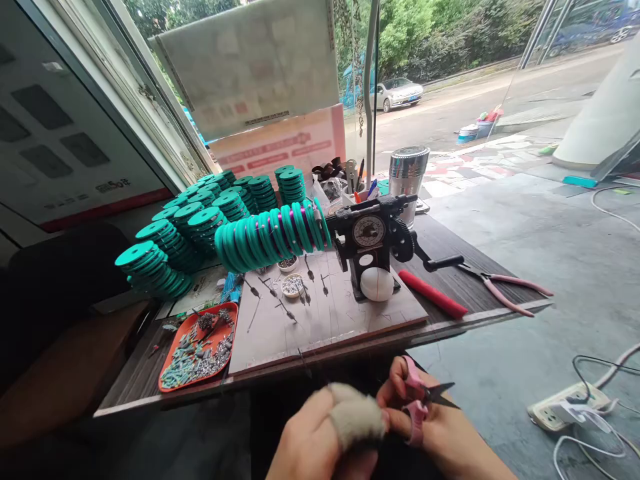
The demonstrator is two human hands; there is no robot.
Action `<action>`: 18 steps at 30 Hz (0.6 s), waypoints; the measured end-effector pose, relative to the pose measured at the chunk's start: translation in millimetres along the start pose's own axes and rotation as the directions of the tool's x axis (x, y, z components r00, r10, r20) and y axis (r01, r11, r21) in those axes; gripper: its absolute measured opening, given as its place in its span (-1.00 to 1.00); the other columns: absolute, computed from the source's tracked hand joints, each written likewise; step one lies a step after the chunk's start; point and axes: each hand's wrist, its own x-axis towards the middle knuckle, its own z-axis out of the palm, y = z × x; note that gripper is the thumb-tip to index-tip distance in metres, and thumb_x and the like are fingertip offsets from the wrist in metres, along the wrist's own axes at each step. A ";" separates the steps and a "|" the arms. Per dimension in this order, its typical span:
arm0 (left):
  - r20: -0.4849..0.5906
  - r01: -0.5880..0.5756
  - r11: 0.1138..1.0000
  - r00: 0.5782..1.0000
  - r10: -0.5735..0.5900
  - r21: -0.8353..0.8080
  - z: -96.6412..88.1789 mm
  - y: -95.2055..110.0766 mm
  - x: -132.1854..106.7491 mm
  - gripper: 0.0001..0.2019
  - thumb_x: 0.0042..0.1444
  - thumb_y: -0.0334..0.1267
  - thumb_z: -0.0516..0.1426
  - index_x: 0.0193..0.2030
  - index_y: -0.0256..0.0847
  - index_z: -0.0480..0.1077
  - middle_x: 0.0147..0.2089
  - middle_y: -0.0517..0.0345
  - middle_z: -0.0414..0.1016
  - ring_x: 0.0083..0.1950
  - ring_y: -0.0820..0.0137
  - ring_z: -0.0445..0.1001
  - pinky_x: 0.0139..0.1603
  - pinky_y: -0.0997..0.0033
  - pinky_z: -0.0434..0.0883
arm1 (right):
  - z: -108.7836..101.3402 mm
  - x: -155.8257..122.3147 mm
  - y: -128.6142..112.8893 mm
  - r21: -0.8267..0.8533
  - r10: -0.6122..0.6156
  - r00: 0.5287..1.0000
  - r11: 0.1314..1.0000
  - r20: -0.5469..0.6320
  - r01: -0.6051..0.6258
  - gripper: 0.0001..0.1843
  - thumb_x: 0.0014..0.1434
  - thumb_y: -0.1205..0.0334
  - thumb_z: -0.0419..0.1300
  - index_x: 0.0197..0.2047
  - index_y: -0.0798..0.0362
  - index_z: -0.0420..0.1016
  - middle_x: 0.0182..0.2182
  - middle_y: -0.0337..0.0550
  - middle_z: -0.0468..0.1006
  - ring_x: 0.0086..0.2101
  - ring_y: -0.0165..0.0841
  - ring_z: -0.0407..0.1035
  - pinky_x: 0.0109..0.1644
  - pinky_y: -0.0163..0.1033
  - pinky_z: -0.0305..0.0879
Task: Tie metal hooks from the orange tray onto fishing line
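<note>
My left hand point(315, 440) is closed around a small tuft of grey-brown fur point(356, 419), held below the table's front edge. My right hand point(430, 427) grips pink thread snips point(425, 397) with dark blades pointing right, close beside the fur. Both hands are in front of the wooden board point(325, 320) on the table. On that board stands a black hand-crank winder point(375, 237) with a dial, a white egg-shaped piece point(377, 284) at its base, and a row of green spools point(273, 237) on its shaft.
Stacks of green spools point(190, 227) fill the table's left. An orange tray point(200, 347) holds small metal bits. A red stick point(433, 293), pink pliers point(505, 287), a metal cup point(407, 175) and small hooks lie on the table. A power strip point(565, 407) with cables is on the floor right.
</note>
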 end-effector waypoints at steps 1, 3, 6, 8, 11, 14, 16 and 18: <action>-0.013 -0.063 0.993 0.998 0.064 0.095 0.2 3.4 12.3 -0.69 0.02 -0.44 0.08 -0.09 -0.12 0.43 -0.15 0.00 0.51 -0.15 0.27 0.46 -0.11 0.37 0.39 | -2.9 1.5 -2.4 0.004 -0.007 1.000 1.000 0.007 0.007 -0.51 -0.17 0.07 0.32 -0.52 -0.02 -0.02 -0.60 -0.37 0.30 -0.57 -0.48 0.05 -0.50 -0.37 -0.01; 0.031 -0.070 0.966 0.997 0.064 0.250 4.6 5.7 35.8 -0.65 0.00 -0.49 0.06 -0.05 -0.17 0.38 -0.10 -0.05 0.48 -0.11 0.24 0.45 -0.08 0.33 0.39 | -8.7 5.1 -4.0 0.017 -0.038 0.999 0.999 -0.001 0.038 -0.55 -0.14 0.12 0.29 -0.51 -0.02 -0.02 -0.62 -0.40 0.25 -0.58 -0.49 0.02 -0.51 -0.37 -0.04; 0.140 -0.029 0.924 0.990 -0.027 0.381 13.1 2.5 59.2 -0.82 0.03 -0.47 0.06 -0.23 -0.24 0.42 -0.22 -0.03 0.49 -0.26 0.28 0.47 -0.23 0.37 0.43 | -18.7 11.1 -3.9 0.005 -0.081 0.996 0.997 -0.024 0.081 -0.61 -0.12 0.25 0.25 -0.50 -0.02 -0.01 -0.61 -0.42 0.23 -0.56 -0.49 0.03 -0.49 -0.37 -0.04; 0.184 -0.028 0.901 0.981 -0.058 0.433 16.3 0.5 66.4 -0.87 0.07 -0.46 0.05 -0.33 -0.26 0.42 -0.27 -0.02 0.47 -0.30 0.29 0.45 -0.28 0.40 0.42 | -25.3 15.2 -5.5 -0.010 -0.095 0.995 0.995 -0.022 0.094 -0.61 -0.14 0.31 0.24 -0.50 -0.02 0.00 -0.61 -0.43 0.23 -0.56 -0.49 0.03 -0.49 -0.37 -0.03; 0.207 -0.052 0.875 0.977 -0.056 0.481 18.1 0.2 71.3 -0.82 0.13 -0.43 0.00 -0.37 -0.27 0.42 -0.31 -0.01 0.45 -0.33 0.32 0.44 -0.33 0.42 0.40 | -33.1 21.0 -11.9 -0.039 -0.101 0.994 0.994 -0.027 0.100 -0.62 -0.15 0.32 0.24 -0.49 -0.01 0.01 -0.61 -0.43 0.24 -0.55 -0.50 0.04 -0.48 -0.37 -0.01; 0.157 -0.065 0.859 0.987 -0.019 0.508 21.5 -1.0 74.8 -0.81 0.14 -0.44 -0.02 -0.38 -0.27 0.41 -0.35 -0.01 0.43 -0.33 0.30 0.43 -0.34 0.40 0.41 | -39.5 23.7 -20.3 -0.117 -0.108 0.993 0.988 -0.055 0.101 -0.64 -0.13 0.30 0.24 -0.50 -0.01 0.02 -0.60 -0.41 0.26 -0.55 -0.48 0.08 -0.48 -0.35 0.05; 0.046 -0.034 0.849 0.999 0.012 0.528 26.6 -4.0 77.6 -0.82 0.13 -0.45 -0.01 -0.35 -0.27 0.41 -0.33 -0.01 0.42 -0.30 0.28 0.44 -0.31 0.36 0.42 | -43.9 21.6 -23.8 -0.187 -0.174 0.974 0.971 -0.144 0.145 -0.66 -0.07 0.26 0.23 -0.50 -0.02 0.03 -0.56 -0.36 0.32 -0.51 -0.44 0.16 -0.44 -0.33 0.13; -0.077 -0.001 0.833 0.996 0.052 0.553 33.4 -8.4 80.8 -0.82 0.11 -0.47 0.00 -0.33 -0.27 0.43 -0.29 -0.04 0.41 -0.27 0.26 0.45 -0.26 0.31 0.44 | -47.7 16.3 -23.3 -0.268 -0.278 0.919 0.942 -0.280 0.203 -0.73 0.02 0.19 0.20 -0.45 -0.02 0.11 -0.46 -0.29 0.39 -0.43 -0.39 0.25 -0.37 -0.31 0.21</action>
